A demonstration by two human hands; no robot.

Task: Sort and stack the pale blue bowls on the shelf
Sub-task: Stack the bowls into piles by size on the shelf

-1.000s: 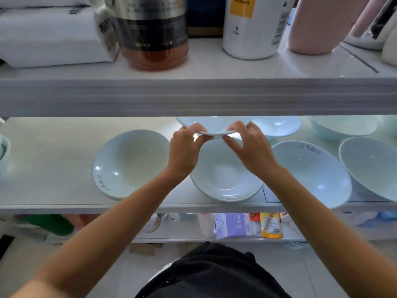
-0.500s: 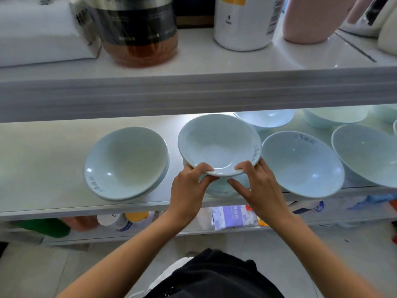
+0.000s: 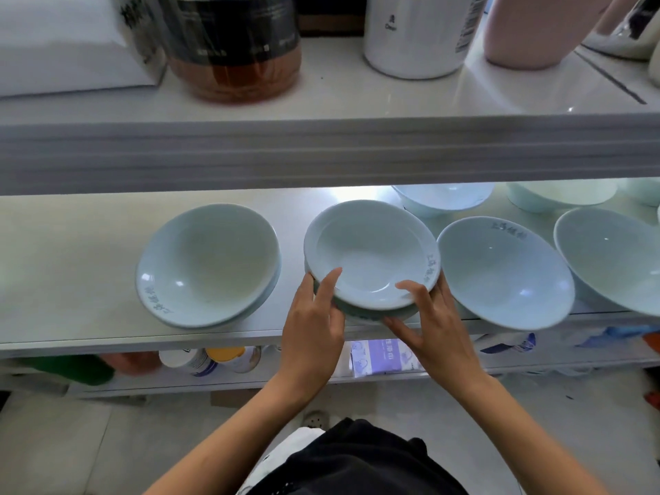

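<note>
Gripping the near rim of a wide-rimmed pale blue bowl [image 3: 371,251], left hand [image 3: 314,330] and right hand [image 3: 441,330] each had a thumb over the rim and fingers curled beneath. It lay over a second bowl [image 3: 375,314] at the front of the middle shelf [image 3: 71,273]; whether fully seated, unclear. Just left: stack of two bowls [image 3: 207,266]. Just right: tilted bowl [image 3: 500,276], near the right hand's fingers; far-right bowl [image 3: 614,259] beyond it. Back bowl [image 3: 443,200] behind, partly hidden. Upper shelf [image 3: 321,151] carried an amber jar [image 3: 232,66] and a white canister [image 3: 418,37]
</note>
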